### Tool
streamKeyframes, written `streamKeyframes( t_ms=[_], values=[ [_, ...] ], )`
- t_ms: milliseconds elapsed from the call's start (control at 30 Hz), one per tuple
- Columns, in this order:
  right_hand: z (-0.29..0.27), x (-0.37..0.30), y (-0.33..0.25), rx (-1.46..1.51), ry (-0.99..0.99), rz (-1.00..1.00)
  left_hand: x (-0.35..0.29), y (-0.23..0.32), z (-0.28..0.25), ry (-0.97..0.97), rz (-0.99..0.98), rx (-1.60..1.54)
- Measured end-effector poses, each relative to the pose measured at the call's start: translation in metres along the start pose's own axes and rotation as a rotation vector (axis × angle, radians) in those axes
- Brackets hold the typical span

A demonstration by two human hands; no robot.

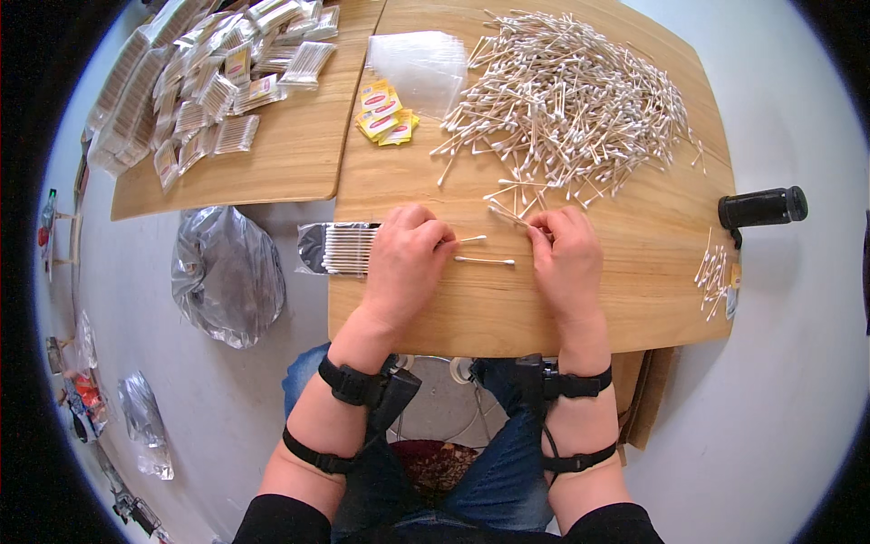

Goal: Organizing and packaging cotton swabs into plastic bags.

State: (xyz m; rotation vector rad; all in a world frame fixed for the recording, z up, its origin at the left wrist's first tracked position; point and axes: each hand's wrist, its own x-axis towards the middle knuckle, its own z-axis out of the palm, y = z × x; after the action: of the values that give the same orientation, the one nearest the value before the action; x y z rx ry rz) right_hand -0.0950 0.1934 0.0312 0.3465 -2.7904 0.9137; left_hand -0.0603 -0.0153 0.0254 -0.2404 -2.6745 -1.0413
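Observation:
My left hand (408, 258) is closed at the table's near left edge, its fingertips pinching a cotton swab (473, 239) that points right. Beside that hand, partly under it, a neat row of cotton swabs (346, 248) lies on a shiny dark plastic sleeve (311, 247). One loose swab (486, 261) rests on the wood between my hands. My right hand (569, 263) has thumb and fingers pressed together on cotton swabs (507, 217), just in front of the big heap; how many it grips is unclear.
A large heap of cotton swabs (580, 100) covers the far right of the table (634, 272). Clear bags (417, 63) and yellow cards (384, 113) lie left of it. Filled swab packs (217, 91) crowd another table. A black cylinder (761, 208) sits at the right edge.

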Motion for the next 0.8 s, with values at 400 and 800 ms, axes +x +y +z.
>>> streamKeyframes(
  t_ms=[400, 800],
  values=[
    [0.011, -0.001, -0.016, 0.105, -0.057, -0.168, 0.002, 0.017, 0.007, 0.079, -0.054, -0.081],
    [0.011, -0.004, -0.013, 0.068, -0.052, -0.134, 0.002, 0.005, 0.015, 0.093, 0.023, 0.052]
  ],
)
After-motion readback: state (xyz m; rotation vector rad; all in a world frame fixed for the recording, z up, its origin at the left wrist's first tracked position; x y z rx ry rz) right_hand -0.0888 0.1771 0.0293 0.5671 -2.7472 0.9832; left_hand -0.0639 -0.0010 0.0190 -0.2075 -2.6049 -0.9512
